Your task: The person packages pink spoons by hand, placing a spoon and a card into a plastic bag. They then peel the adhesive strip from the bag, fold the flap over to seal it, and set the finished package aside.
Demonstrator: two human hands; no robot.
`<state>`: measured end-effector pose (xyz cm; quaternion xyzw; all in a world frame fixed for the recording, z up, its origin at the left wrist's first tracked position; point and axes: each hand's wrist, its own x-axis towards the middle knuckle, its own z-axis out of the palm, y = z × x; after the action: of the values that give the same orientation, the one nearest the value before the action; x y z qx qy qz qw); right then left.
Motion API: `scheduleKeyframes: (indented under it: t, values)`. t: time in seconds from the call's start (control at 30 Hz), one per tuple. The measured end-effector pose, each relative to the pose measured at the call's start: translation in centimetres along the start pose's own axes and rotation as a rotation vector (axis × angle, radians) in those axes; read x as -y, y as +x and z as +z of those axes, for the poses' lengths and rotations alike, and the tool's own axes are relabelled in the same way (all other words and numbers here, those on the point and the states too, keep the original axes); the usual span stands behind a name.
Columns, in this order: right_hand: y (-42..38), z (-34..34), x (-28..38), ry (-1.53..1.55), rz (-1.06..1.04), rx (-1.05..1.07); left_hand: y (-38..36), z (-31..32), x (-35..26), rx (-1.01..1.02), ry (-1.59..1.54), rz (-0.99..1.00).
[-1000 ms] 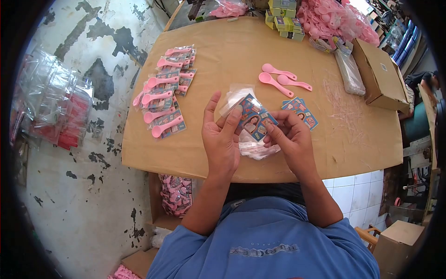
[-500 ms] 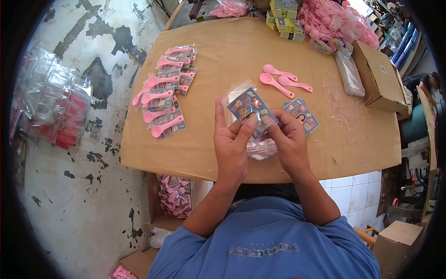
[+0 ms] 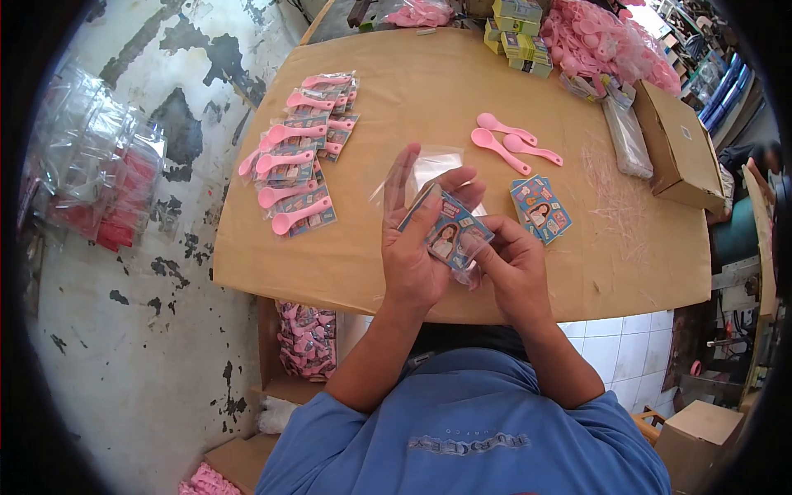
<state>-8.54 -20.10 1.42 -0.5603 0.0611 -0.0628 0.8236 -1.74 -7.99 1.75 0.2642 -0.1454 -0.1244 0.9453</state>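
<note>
My left hand (image 3: 415, 247) holds a blue printed card (image 3: 448, 235) under its thumb, with some fingers raised behind. The fingers of my right hand (image 3: 516, 268) pinch the card's right edge and clear plastic at its lower corner. Clear plastic bags (image 3: 436, 165) lie on the table behind my hands. To the right is a small stack of similar cards (image 3: 540, 209). Beyond it rest three loose pink spoons (image 3: 501, 150). At the left, several bagged pink spoons with cards (image 3: 301, 216) lie in overlapping rows.
The brown-covered table (image 3: 396, 91) has pink spoons in bags (image 3: 590, 37), yellow packs (image 3: 520, 37) and an open cardboard box (image 3: 681, 148) at its far right. Pink shreds (image 3: 610, 194) lie on the right side. A box of wrapped pink items (image 3: 308, 342) stands below the front edge.
The card has tilted and dropped lower between my hands, and its woman picture now shows. My left fingers have spread behind it. Clear bags now show on the table behind. The camera view has shifted slightly.
</note>
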Motion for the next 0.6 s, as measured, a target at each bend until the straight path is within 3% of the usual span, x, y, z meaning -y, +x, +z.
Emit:
scheduleKeyframes:
  t: [0.13, 0.37, 0.53, 0.6]
  values:
    - [0.2, 0.0, -0.6, 0.022, -0.013, -0.063, -0.5, 0.4, 0.9, 0.021, 0.009, 0.025]
    - [1.2, -0.6, -2.8, -0.157, -0.247, -0.135, -0.7, 1.0, 1.6, 0.048, -0.014, 0.039]
    - [0.5, 0.0, -0.6, -0.397, -0.334, -0.176, -0.7, 0.3, 1.7, 0.024, -0.052, -0.052]
    - [1.0, -0.2, -0.5, -0.361, -0.283, -0.163, -0.8, 0.4, 1.9, 0.03, -0.05, -0.067]
